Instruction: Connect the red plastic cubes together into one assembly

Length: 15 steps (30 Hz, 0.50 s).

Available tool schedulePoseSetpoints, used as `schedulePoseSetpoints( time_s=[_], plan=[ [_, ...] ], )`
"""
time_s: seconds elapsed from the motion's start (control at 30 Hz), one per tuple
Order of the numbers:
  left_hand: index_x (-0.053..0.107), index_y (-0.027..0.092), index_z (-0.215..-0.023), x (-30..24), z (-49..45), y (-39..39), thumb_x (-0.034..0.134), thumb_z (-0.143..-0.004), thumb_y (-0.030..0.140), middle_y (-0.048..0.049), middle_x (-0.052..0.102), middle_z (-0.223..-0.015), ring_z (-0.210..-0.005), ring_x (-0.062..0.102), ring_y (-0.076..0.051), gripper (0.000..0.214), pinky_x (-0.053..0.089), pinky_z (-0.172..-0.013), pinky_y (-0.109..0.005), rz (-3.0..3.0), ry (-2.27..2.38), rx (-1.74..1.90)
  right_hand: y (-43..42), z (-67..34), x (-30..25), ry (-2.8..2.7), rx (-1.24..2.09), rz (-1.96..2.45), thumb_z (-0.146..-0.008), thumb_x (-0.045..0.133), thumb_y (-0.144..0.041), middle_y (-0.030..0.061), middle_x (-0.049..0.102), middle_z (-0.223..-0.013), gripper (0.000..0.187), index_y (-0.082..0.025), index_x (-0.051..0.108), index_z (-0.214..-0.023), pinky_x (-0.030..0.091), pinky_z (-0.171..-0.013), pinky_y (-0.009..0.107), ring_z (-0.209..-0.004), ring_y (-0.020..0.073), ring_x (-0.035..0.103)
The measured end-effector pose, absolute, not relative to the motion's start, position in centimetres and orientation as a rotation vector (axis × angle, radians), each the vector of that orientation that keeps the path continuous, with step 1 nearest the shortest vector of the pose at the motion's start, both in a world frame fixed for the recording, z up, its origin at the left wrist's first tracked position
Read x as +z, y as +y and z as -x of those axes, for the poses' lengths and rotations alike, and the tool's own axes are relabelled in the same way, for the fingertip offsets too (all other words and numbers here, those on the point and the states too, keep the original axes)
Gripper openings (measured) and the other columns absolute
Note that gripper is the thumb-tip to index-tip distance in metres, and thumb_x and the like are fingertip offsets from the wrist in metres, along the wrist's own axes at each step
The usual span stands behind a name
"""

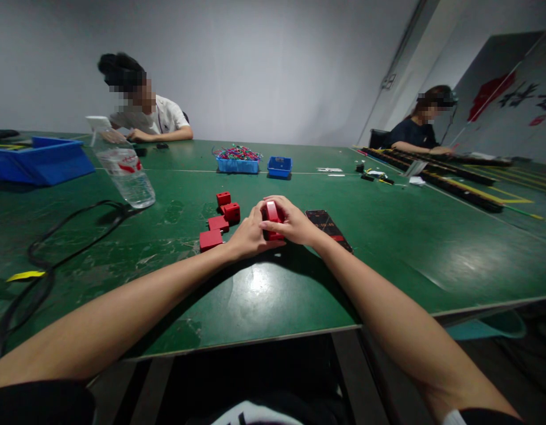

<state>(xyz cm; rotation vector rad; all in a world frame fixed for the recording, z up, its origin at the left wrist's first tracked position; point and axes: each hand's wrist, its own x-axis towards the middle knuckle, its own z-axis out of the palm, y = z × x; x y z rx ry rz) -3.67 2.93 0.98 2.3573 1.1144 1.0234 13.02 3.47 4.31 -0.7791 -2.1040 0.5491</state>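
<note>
Five red blocks (224, 216), three blue bins (279, 166), one water bottle (124, 168), one dark phone (328, 227) and two co-workers (149, 118) were present.

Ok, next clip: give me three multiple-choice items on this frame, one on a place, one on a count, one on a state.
1. Where does the phone lie?
A. right of the hands
B. inside the blue bin
C. beside the bottle

2. How many loose red blocks lie left of the hands?
A. one
B. four
C. nine

3. What is the state of the red piece?
A. lying untouched
B. held by both hands
C. stacked on the bottle

Answers: 1 A, the phone lies on the table just right of the right hand. 2 B, four blocks are countable. 3 B, the left hand and right hand both close on it.
</note>
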Motion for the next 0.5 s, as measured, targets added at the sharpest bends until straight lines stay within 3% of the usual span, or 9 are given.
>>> schedulePoseSetpoints(
  time_s=[0.2,0.5],
  plan=[
    [0.030,0.018,-0.139,0.97,3.85,2.82,0.079,-0.062,0.049,-0.0163,0.042,-0.136,-0.126,0.047,-0.035,0.096,0.043,-0.103,-0.053,-2.369,1.041,1.071,3.98,-13.91,4.50,-2.142,0.709,0.746,-0.070,0.077,-0.040,0.0117,0.053,-0.129,0.053,-0.019,0.061,-0.116,0.037,-0.108,0.041,-0.123,0.0235,0.050],
    [0.028,0.016,-0.140,1.10,3.88,2.78,0.079,-0.062,0.050,-0.0183,0.040,-0.138,-0.129,0.045,-0.036,0.099,0.040,-0.106,-0.053,-2.348,1.036,1.062,4.02,-13.83,4.31,-2.133,0.717,0.728,-0.069,0.078,-0.034,0.0115,0.052,-0.130,0.055,-0.020,0.060,-0.119,0.038,-0.107,0.040,-0.122,0.0227,0.051]
  ],
)
